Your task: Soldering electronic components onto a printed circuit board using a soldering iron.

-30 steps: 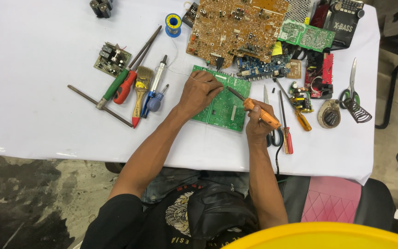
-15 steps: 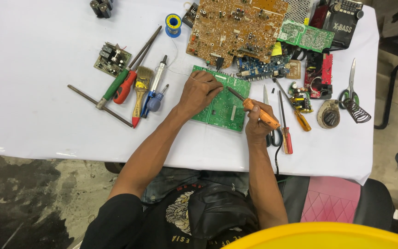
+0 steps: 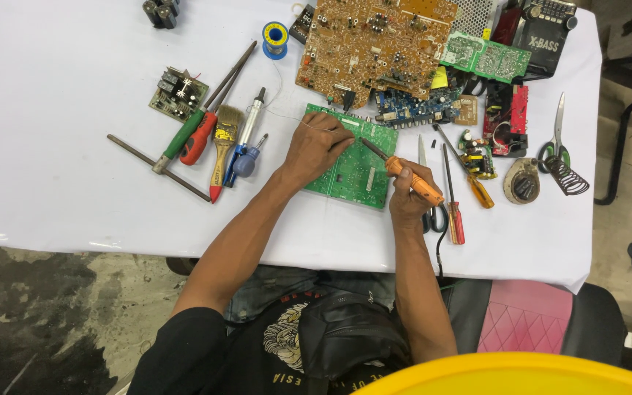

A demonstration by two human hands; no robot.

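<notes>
A green circuit board [image 3: 360, 172] lies on the white-covered table [image 3: 53, 183] in front of me. My left hand [image 3: 316, 145] rests on the board's left part, fingers pinched on a thin solder wire [image 3: 287, 117] that runs up toward a blue solder spool [image 3: 275, 36]. My right hand [image 3: 407, 199] grips an orange-handled soldering iron [image 3: 412, 179], its dark tip pointing up-left onto the board near my left fingertips.
Left of the board lie screwdrivers [image 3: 199, 135], a brush [image 3: 222, 139], a metal rod [image 3: 159, 167] and a small board [image 3: 178, 92]. Behind are a large brown circuit board [image 3: 374, 44] and smaller boards. On the right lie screwdrivers [image 3: 453, 197], scissors [image 3: 554, 143] and an iron stand [image 3: 568, 178].
</notes>
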